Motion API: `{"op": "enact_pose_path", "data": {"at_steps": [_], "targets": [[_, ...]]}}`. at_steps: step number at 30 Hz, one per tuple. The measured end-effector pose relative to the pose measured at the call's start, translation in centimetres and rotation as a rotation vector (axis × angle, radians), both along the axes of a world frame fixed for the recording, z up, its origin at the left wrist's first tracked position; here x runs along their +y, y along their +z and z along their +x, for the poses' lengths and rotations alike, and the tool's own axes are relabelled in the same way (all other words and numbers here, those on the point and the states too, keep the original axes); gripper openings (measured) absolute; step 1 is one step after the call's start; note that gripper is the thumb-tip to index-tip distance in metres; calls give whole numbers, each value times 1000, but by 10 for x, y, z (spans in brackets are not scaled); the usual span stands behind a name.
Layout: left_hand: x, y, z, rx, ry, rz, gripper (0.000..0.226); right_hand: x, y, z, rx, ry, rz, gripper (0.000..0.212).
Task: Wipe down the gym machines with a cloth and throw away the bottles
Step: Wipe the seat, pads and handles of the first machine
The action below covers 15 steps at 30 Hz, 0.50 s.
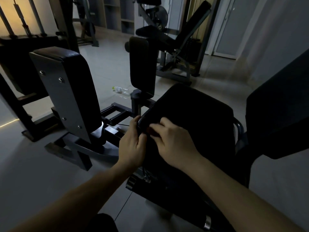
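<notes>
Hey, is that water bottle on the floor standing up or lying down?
Lying down. The bottle rests lengthwise on the floor, its green cap at the left end. How full it is, cannot tell.

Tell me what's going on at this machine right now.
A person is at a gym machine in a dim room, both hands at the front left corner of its black seat pad. The left hand grips the pad's edge; the right hand rests on top with fingers curled, and what lies under them is too dark to tell. A clear plastic bottle lies on the floor beyond, not yet picked up.
</notes>
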<state>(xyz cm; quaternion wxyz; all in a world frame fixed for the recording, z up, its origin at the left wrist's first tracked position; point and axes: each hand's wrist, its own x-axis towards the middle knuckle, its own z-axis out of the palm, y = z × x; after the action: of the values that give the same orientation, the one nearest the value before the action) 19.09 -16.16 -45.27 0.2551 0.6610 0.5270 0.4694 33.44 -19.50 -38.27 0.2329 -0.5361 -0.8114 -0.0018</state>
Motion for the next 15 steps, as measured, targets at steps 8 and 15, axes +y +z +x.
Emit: {"op": "enact_pose_path", "data": {"at_steps": [8, 15], "targets": [[3, -3, 4, 25, 55, 125, 58, 158, 11, 57, -141, -513, -117, 25], [5, -4, 5, 63, 74, 127, 59, 119, 6, 36, -106, -429, -105, 26]]}}
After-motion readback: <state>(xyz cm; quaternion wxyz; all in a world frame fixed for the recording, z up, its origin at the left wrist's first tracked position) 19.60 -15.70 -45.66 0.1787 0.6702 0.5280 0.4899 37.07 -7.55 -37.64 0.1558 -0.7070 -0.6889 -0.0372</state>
